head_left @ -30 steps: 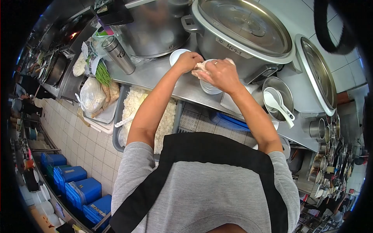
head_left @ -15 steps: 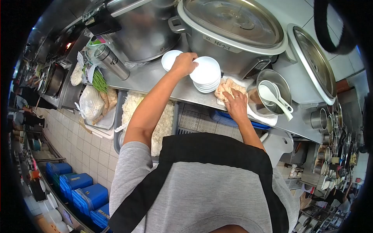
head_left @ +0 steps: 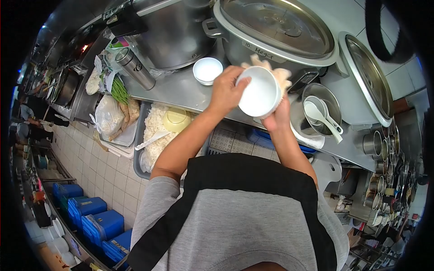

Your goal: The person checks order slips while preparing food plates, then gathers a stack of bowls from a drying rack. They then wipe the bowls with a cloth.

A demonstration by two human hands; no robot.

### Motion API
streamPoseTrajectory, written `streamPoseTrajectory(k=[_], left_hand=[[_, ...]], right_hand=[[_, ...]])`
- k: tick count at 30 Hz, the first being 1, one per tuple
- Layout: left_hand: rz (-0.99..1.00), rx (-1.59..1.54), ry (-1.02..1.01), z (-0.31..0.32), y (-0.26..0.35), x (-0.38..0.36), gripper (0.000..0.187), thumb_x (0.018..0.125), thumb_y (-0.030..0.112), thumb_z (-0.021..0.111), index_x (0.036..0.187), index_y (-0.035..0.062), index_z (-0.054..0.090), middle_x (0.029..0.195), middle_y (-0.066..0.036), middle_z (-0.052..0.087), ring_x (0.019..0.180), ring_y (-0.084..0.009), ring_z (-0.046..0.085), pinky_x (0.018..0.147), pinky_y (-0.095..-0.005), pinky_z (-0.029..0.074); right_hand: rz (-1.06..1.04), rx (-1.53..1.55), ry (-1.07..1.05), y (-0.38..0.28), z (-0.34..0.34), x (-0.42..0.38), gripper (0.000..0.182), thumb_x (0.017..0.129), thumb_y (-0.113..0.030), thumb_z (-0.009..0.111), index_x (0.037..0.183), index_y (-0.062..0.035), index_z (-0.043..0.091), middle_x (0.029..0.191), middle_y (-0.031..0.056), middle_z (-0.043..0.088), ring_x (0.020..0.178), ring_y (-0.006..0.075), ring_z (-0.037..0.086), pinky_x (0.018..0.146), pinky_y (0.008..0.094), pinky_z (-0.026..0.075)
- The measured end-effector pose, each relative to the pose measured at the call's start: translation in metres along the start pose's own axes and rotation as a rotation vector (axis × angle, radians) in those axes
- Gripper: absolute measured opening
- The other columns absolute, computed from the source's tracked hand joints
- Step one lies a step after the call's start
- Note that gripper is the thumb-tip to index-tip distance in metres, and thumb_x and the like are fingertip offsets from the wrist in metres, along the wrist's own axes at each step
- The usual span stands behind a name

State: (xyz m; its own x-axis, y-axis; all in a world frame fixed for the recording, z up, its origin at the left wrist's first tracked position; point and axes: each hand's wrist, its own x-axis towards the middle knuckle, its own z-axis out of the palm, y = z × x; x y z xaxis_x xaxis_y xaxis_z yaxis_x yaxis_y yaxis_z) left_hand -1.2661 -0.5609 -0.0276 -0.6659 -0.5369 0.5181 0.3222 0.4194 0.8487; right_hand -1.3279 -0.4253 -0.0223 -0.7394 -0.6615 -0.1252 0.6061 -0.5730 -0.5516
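Observation:
My left hand grips the near-left rim of a white bowl, thumb over the edge and the bowl's inside tilted toward me. Behind the bowl is a bunched, pale peach cloth. My right hand holds the cloth against the bowl's back right side; its fingers are mostly hidden. Whether more bowls are stacked in the held one cannot be made out. To the left, a small stack of white bowls stands on the steel counter.
Large lidded pots line the back. A steel container with white ladles stands right, a steel flask left. Below the counter, a grey tub of white rice holds a yellowish bowl.
The white bowl has come up off the counter toward me in my left hand. My right hand has lifted the cloth from the counter to the bowl. The yellowish bowl has come into sight.

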Motion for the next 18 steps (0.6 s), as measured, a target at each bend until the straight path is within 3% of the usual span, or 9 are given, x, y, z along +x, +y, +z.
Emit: streamPoseTrajectory(k=[2, 3, 5, 6, 7, 10, 11, 14, 18], left_hand=[[0.112, 0.165, 0.092, -0.021, 0.005, 0.011, 0.018, 0.078, 0.011, 0.067, 0.091, -0.0007, 0.064, 0.082, -0.011, 0.062, 0.063, -0.0198, 0.058, 0.059, -0.0302, 0.046], [0.034, 0.176, 0.138, -0.031, 0.003, 0.016, 0.018, 0.077, 0.011, 0.067, 0.091, -0.0005, 0.064, 0.082, -0.011, 0.062, 0.061, -0.0195, 0.058, 0.057, -0.0296, 0.046], [0.0, 0.258, 0.244, -0.056, -0.022, 0.031, 0.02, 0.076, 0.012, 0.068, 0.091, -0.0005, 0.064, 0.083, -0.014, 0.064, 0.064, -0.0229, 0.06, 0.058, -0.0303, 0.047], [0.015, 0.354, 0.271, -0.072, -0.042, 0.04, 0.02, 0.075, 0.012, 0.068, 0.09, -0.0003, 0.065, 0.084, -0.015, 0.065, 0.07, -0.0279, 0.062, 0.063, -0.0341, 0.048], [-0.049, 0.485, 0.299, -0.083, -0.045, 0.044, 0.02, 0.074, 0.014, 0.067, 0.089, 0.0004, 0.066, 0.085, -0.017, 0.065, 0.075, -0.033, 0.063, 0.069, -0.0388, 0.049], [-0.344, 0.647, 0.246, -0.106, -0.087, 0.057, 0.021, 0.074, 0.016, 0.065, 0.088, 0.0012, 0.067, 0.086, -0.018, 0.066, 0.078, -0.0343, 0.063, 0.072, -0.0402, 0.049], [-0.367, 0.688, 0.228, -0.108, -0.101, 0.06, 0.021, 0.074, 0.016, 0.065, 0.089, 0.0016, 0.067, 0.087, -0.018, 0.066, 0.08, -0.0348, 0.063, 0.073, -0.0408, 0.049], [-0.421, 0.797, 0.151, -0.108, -0.116, 0.072, 0.02, 0.075, 0.016, 0.063, 0.09, 0.0028, 0.068, 0.09, -0.02, 0.066, 0.085, -0.036, 0.064, 0.076, -0.0424, 0.05], [-0.401, 0.932, 0.038, -0.101, -0.124, 0.071, 0.021, 0.077, 0.017, 0.063, 0.093, 0.004, 0.068, 0.094, -0.021, 0.065, 0.088, -0.0366, 0.063, 0.078, -0.0445, 0.05]], right_hand=[[0.079, -0.09, 0.057, 0.008, 0.012, 0.004, 0.04, 0.096, -0.032, 0.041, 0.124, -0.0053, 0.049, 0.119, 0.0123, 0.057, 0.106, 0.0232, 0.058, 0.092, 0.0364, 0.049], [0.097, -0.095, 0.026, 0.008, 0.012, 0.01, 0.037, 0.095, -0.028, 0.047, 0.122, -0.0038, 0.051, 0.117, 0.0124, 0.058, 0.106, 0.0228, 0.058, 0.091, 0.0363, 0.049], [-0.063, -0.513, -0.123, 0.007, 0.014, 0.022, 0.035, 0.093, -0.023, 0.051, 0.122, -0.0043, 0.051, 0.117, 0.0115, 0.058, 0.105, 0.0219, 0.059, 0.089, 0.0364, 0.049], [-0.146, -0.722, -0.197, 0.005, 0.015, 0.029, 0.035, 0.092, -0.021, 0.053, 0.122, -0.0045, 0.051, 0.117, 0.0111, 0.058, 0.104, 0.0215, 0.059, 0.088, 0.0364, 0.049], [-0.329, -1.197, -0.187, 0.003, 0.016, 0.038, 0.033, 0.089, -0.018, 0.056, 0.12, -0.0066, 0.053, 0.118, 0.0132, 0.057, 0.102, 0.0245, 0.06, 0.085, 0.0372, 0.049], [-0.814, -1.926, -0.415, 0.009, 0.029, 0.042, 0.031, 0.085, -0.02, 0.059, 0.11, -0.001, 0.059, 0.115, 0.0163, 0.06, 0.102, 0.0289, 0.059, 0.083, 0.0367, 0.048], [-0.661, -2.146, -0.452, 0.014, 0.03, 0.049, 0.037, 0.084, -0.031, 0.059, 0.105, -0.0007, 0.062, 0.12, 0.02, 0.056, 0.103, 0.031, 0.058, 0.083, 0.0395, 0.047], [-0.755, -2.523, -0.478, 0.04, 0.006, 0.062, 0.046, 0.086, -0.042, 0.054, 0.102, -0.0006, 0.063, 0.121, 0.0218, 0.055, 0.104, 0.0309, 0.057, 0.082, 0.0417, 0.046], [-0.172, -2.497, -0.596, 0.036, 0.027, 0.059, 0.047, 0.089, -0.044, 0.047, 0.097, 0.0002, 0.062, 0.1, 0.0219, 0.063, 0.09, 0.0342, 0.062, 0.079, 0.0438, 0.047]])
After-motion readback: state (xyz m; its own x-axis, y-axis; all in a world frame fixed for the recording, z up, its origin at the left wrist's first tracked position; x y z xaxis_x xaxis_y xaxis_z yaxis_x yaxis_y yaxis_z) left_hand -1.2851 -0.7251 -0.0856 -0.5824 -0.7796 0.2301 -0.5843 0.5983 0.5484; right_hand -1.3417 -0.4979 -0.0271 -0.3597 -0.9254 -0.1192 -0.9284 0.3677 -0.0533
